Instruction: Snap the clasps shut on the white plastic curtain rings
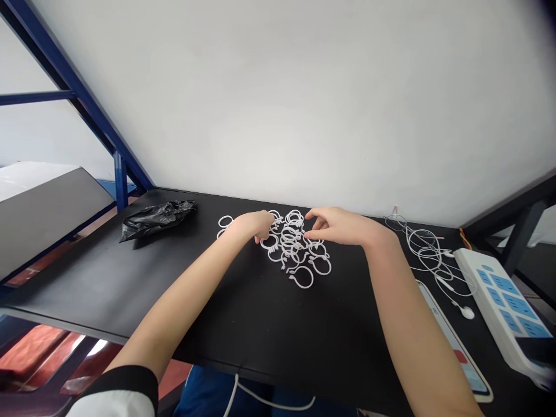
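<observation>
Against a plain white wall [304, 104], your black table [243, 324] carries a pile of white rings [295, 249], and everything else is best placed from that pile.

Your left hand [254, 223] rests on the pile's left edge with its fingers curled down and pressed together. Whether they grip a ring underneath cannot be told. Your right hand [339, 227] is at the pile's right edge, forefinger and thumb parted in a loose C with their tips at the rings, closed on none that shows.

The rings have small hooked ends and lie overlapped, so they will probably snag on each other. Take one ring by its rim between thumb and forefinger, steady its neighbours with the other hand, and lift it straight up until it is clear. One stray ring [225, 221] lies just left of the pile, beyond your left hand.

The only container is a crumpled black bag [156, 219], well to the left of the pile. It lies flat and its contents are hidden. Right of the pile lie tangled white cables [428, 249], a phone [456, 347] and a power strip [499, 301].
</observation>
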`<state>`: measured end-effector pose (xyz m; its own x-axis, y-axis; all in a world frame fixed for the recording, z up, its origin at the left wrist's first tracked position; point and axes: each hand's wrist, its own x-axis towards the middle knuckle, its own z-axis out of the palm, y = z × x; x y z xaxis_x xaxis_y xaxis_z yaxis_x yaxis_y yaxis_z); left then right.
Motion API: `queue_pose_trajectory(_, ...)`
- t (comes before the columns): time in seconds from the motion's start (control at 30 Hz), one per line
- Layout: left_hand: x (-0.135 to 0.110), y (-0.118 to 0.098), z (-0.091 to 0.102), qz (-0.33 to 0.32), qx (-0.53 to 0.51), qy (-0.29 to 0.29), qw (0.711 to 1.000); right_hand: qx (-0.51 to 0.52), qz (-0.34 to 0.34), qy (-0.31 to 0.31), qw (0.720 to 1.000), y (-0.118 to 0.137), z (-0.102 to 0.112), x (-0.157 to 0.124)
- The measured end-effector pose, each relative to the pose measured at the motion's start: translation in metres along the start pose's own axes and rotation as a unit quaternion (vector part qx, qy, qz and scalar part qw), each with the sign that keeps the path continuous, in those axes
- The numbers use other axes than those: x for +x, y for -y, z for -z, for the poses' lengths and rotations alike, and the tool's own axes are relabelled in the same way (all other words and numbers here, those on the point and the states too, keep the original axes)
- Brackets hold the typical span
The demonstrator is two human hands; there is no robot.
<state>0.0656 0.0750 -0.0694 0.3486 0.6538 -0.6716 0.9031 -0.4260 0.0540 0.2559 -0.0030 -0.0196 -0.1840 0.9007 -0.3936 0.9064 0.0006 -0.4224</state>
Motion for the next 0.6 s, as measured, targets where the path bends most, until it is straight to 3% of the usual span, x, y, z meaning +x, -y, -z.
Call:
queue_pose_trajectory(0.23, -0.007, 0.013, 0.004, -0.027, -0.022, -0.068, 0.997, 0.009, 0.007, -0.007, 1.0, 0.0, 0.001, 0.0)
queue_pose_trajectory(0.33, -0.016, 0.018, 0.009, -0.063, -0.052, -0.153, 0.985, 0.014, 0.015, -0.005, 1.0, -0.002, 0.0, 0.0)
queue_pose_trajectory(0.4, -0.029, 0.018, 0.013, -0.099, -0.08, -0.245, 0.961, 0.025, 0.042, -0.019, 0.999, 0.0, 0.0, -0.004)
queue_pose_trajectory(0.47, -0.048, 0.016, 0.017, -0.149, -0.133, -0.38, 0.903, 0.049, 0.098, -0.058, 0.992, 0.006, 0.0, -0.016)
queue_pose_trajectory(0.5, -0.059, 0.015, 0.017, -0.197, -0.195, -0.479, 0.833, 0.065, 0.134, -0.087, 0.985, 0.011, 0.0, -0.024)
queue_pose_trajectory(0.53, -0.07, 0.013, 0.018, -0.249, -0.25, -0.537, 0.766, 0.08, 0.167, -0.12, 0.975, 0.016, 0.001, -0.033)
queue_pose_trajectory(0.6, -0.093, 0.01, 0.016, -0.33, -0.344, -0.561, 0.677, 0.088, 0.218, -0.175, 0.956, 0.027, 0.003, -0.053)
